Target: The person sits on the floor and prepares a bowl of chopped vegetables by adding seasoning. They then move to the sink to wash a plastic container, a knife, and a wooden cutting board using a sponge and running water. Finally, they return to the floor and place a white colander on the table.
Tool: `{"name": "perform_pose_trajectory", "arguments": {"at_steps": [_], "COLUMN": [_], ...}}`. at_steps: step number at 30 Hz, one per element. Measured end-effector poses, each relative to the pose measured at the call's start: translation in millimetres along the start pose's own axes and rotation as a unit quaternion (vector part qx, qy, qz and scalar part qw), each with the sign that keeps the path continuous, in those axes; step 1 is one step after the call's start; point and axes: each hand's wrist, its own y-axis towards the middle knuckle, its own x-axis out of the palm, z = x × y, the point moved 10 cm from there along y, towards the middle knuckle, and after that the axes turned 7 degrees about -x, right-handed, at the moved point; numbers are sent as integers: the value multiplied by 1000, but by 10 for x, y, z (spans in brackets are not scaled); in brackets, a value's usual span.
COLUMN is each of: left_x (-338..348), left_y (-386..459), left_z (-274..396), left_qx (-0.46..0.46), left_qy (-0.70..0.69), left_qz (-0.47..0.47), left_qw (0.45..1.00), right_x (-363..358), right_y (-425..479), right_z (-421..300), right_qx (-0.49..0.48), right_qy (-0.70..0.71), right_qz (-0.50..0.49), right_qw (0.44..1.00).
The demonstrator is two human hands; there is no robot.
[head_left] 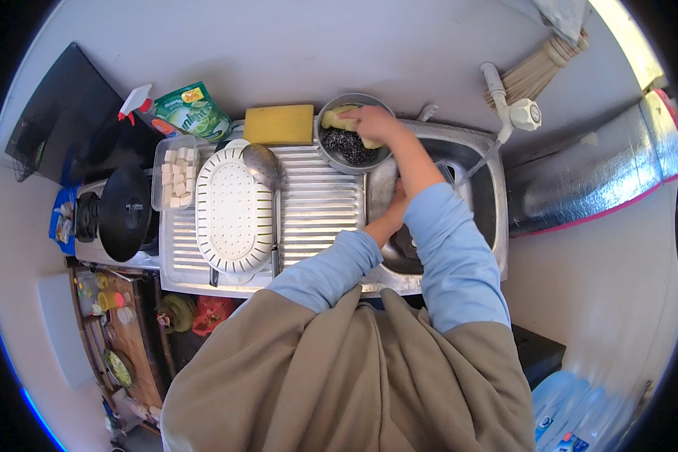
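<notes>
My right hand [373, 122] reaches into a round grey bowl [326, 153] at the back of the sink unit, its fingers on a yellow sponge or cloth [339, 117]. Beside that, a dark, curly scouring pad [347, 146] lies in the bowl. Over the sink basin [480, 212], my left hand [396, 206] is low and partly covered by my right forearm; its fingers and anything in them are hidden. Water runs from the tap [505, 116] into the basin.
Left of the bowl are a yellow sponge block [279, 125], a slotted metal spoon [263, 165], a white perforated colander [234, 212], a plastic tub of pale cubes [175, 178], a green detergent pouch [195, 113] and a spray bottle [138, 104]. A black pan [125, 213] stands farther left.
</notes>
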Motion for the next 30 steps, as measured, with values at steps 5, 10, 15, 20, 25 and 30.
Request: {"name": "perform_pose_trajectory", "arguments": {"at_steps": [5,10,15,20,25,30], "left_x": [-115,-40,-63,-129,-9,116], "left_y": [-194,-128,-357,-389,-309,-240], "left_z": [154,239,180,278,238,126], "left_qx": [-127,-102,-210,-222,-207,-226], "left_qy": [-15,-40,-50,-71,-73,-28], "left_qz": [-20,-23,-20,-22,-15,-48], "left_qw": [992,994,976,972,975,973], "right_x": [56,-3,-723,-880,-9,892], "right_y": [161,214,-123,-1330,-2360,-2346], "right_z": [36,-32,63,502,1892,2310], "right_qx": [57,74,60,119,341,418], "right_qy": [-94,-100,58,376,117,82], "right_qz": [-32,-1,110,201,165,152], "right_qw": [993,992,990,897,918,892]}}
